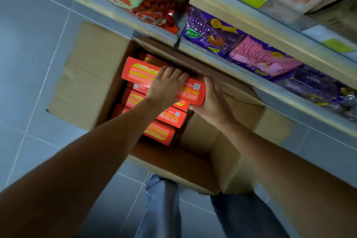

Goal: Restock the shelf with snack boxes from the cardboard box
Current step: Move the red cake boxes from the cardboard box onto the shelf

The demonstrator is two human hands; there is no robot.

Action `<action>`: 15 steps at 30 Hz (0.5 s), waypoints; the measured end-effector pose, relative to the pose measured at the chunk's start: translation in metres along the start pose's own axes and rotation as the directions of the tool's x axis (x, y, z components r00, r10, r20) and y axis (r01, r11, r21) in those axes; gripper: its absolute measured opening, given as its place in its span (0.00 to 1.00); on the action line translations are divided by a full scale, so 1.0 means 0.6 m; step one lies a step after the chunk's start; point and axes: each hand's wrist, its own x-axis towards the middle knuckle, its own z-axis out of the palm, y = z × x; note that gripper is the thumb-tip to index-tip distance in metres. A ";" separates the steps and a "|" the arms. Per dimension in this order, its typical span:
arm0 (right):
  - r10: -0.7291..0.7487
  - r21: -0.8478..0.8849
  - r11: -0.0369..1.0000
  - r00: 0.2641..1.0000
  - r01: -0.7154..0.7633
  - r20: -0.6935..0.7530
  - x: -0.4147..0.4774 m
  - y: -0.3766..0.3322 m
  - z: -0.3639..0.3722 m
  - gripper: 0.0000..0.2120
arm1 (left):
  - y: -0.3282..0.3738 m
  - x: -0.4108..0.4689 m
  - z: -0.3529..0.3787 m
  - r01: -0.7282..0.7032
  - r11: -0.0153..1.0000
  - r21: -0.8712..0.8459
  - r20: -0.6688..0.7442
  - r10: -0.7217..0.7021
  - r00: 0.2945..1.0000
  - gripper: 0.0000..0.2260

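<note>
Several left: red snack boxes fill half your carton.
Hands: left hand and right hand clasp the top box.
Shelf: none placed yet.

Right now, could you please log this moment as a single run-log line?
stage: picking | left hand: on top red box | right hand: at its end | carton: more red boxes inside | shelf: not yet restocked

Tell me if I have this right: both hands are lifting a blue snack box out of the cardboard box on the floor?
Not quite: the snack box is red, not blue, as the head view shows. Both the left hand and right hand do hold it above the cardboard box.
</note>
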 end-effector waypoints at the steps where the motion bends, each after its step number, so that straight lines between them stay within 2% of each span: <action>1: 0.048 0.091 0.995 0.999 -0.046 -0.014 -0.006 -0.008 -0.003 0.48 | 0.001 -0.004 -0.015 0.043 0.997 -0.067 0.098 -0.037 0.995 0.34; 4: 0.177 0.227 0.958 0.984 -0.174 0.009 -0.032 -0.016 -0.014 0.52 | 0.011 -0.024 -0.055 0.254 0.933 -0.254 0.318 -0.167 0.933 0.39; 8: 0.273 0.410 0.874 0.962 -0.260 0.028 -0.075 -0.016 -0.042 0.40 | 0.029 -0.070 -0.099 0.520 0.657 -0.546 0.447 -0.296 0.844 0.35; 10: 0.308 0.549 0.791 0.951 -0.272 0.027 -0.100 -0.027 -0.069 0.32 | 0.044 -0.098 -0.127 0.590 0.474 -0.654 0.510 -0.300 0.806 0.28; 12: 0.300 0.646 0.720 0.953 -0.254 0.041 -0.122 -0.043 -0.100 0.25 | 0.060 -0.122 -0.156 0.620 0.276 -0.734 0.564 -0.261 0.783 0.17; 14: 0.268 0.676 0.685 0.957 -0.272 0.113 -0.156 -0.060 -0.139 0.17 | 0.081 -0.150 -0.197 0.610 0.179 -0.772 0.574 -0.218 0.789 0.06; 15: 0.267 0.690 0.654 0.948 -0.309 0.172 -0.171 -0.067 -0.153 0.13 | 0.090 -0.160 -0.213 0.604 0.155 -0.781 0.575 -0.197 0.794 0.04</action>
